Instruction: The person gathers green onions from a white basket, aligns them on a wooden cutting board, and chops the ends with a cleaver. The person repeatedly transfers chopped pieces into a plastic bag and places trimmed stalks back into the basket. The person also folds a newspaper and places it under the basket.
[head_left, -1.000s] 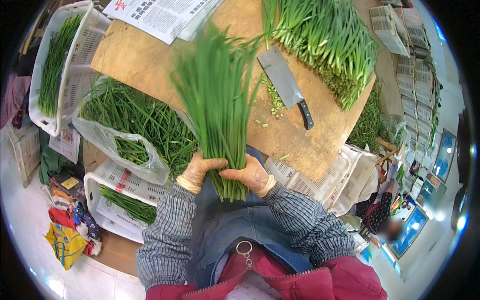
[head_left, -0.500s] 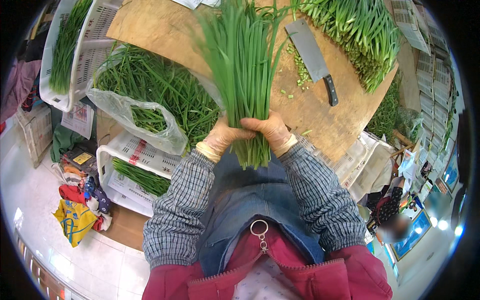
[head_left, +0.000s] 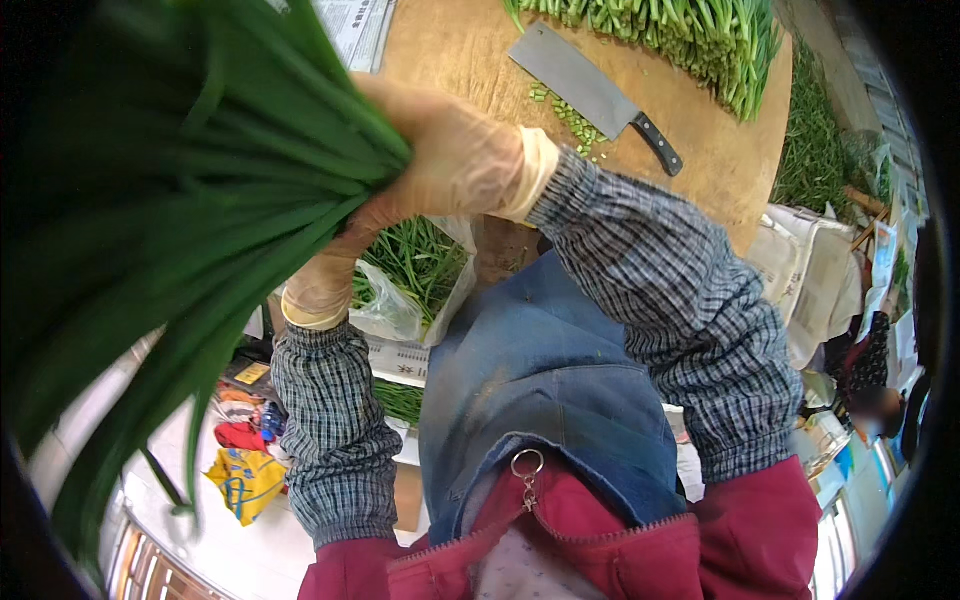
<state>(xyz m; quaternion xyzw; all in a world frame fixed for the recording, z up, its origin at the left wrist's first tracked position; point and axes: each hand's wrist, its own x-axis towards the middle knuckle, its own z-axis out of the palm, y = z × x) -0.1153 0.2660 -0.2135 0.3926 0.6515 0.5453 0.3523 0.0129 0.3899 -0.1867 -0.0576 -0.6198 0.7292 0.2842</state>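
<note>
A thick bunch of Chinese chives (head_left: 200,190) is lifted close to the camera and fills the left side. Its long leaves fan out leftward and droop at the lower left. My right hand (head_left: 445,150), in a thin pale glove, wraps round the bunch at its gathered end. My left hand (head_left: 325,280), gloved too, is closed on the chives from below; the leaves partly hide its fingers. To the right of my hands, a cleaver (head_left: 580,82) with a black handle lies on the wooden table (head_left: 450,50) beside chopped stem ends (head_left: 570,115).
A pile of chives (head_left: 690,40) lies along the table's far right. Beneath my hands sits a clear plastic bag (head_left: 400,310) of loose greens. A white crate with more chives (head_left: 395,400) is below it. Newspaper (head_left: 355,30) lies at the table's far left; a yellow cloth (head_left: 245,485) is on the floor.
The bunch has gone from upright in front of me to up and left, near the camera, its leaves now pointing left. Both hands moved with it, still gripping. The view has shifted.
</note>
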